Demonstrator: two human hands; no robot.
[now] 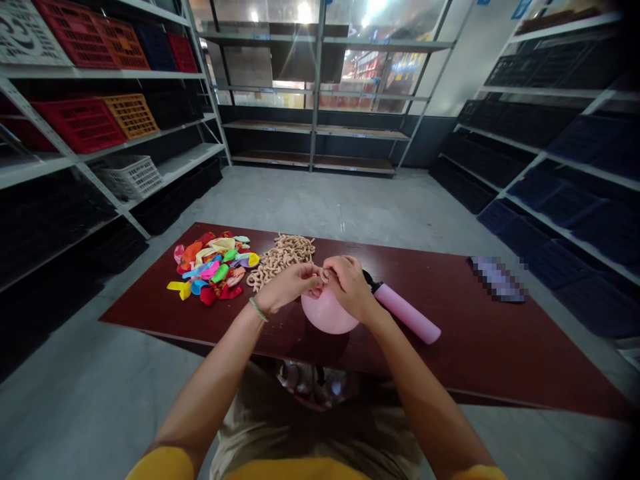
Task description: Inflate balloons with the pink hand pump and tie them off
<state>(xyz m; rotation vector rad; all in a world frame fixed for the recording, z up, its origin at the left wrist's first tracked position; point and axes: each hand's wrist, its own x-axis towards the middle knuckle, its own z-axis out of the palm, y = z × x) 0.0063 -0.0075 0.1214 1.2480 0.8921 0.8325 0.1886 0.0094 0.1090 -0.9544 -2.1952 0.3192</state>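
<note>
An inflated pink balloon [330, 313] hangs below my two hands, over the near edge of the dark red table. My left hand [295, 285] is closed at the balloon's neck, fingertips pinched together. Beside it my right hand [349, 283] also grips the neck, with a small beige piece between the hands. Left of my hands lies a heap of beige curled pieces [280, 257], and farther left a pile of uninflated coloured balloons [215, 267]. A pink cylindrical pump [409, 313] with a black end rests just right of my right hand.
The dark red table [450, 347] spans the view. A blurred flat object [497, 279] lies at its right end. A bag [320, 383] is below the near edge. Shelves with crates [133, 177] stand left, more shelving behind and right.
</note>
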